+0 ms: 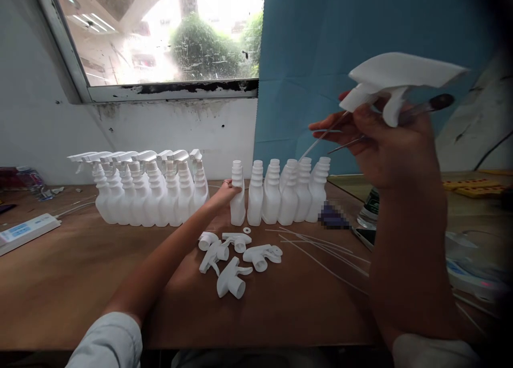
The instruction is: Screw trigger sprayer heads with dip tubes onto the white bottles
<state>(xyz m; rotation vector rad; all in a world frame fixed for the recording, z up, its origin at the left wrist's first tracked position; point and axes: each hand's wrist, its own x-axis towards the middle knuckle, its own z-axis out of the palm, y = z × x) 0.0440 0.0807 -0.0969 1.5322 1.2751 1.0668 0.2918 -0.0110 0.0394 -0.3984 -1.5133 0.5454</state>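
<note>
My left hand [227, 192] is closed around the side of a white plastic bottle [238, 207], which stands upright with its neck uncovered. Raised at the upper right, my right hand [385, 132] grips a white trigger sprayer head [401, 71]; a thin dip tube [323, 138] slants down and left from it. The same hand also holds a slim pointed tool with a dark rounded handle [438, 102], its kind unclear. Right of the held bottle is a row of several uncapped bottles [272, 202]. Several loose sprayer heads [232, 280] lie on the table in front.
Several bottles topped with sprayers [154, 197] stand in a row at left. Loose thin tubes [320, 246] lie at centre right, near a phone-like dark object [365, 236] and a clear bottle [369, 207]. A white box-shaped strip [30, 232] lies far left. The wall and window rise behind.
</note>
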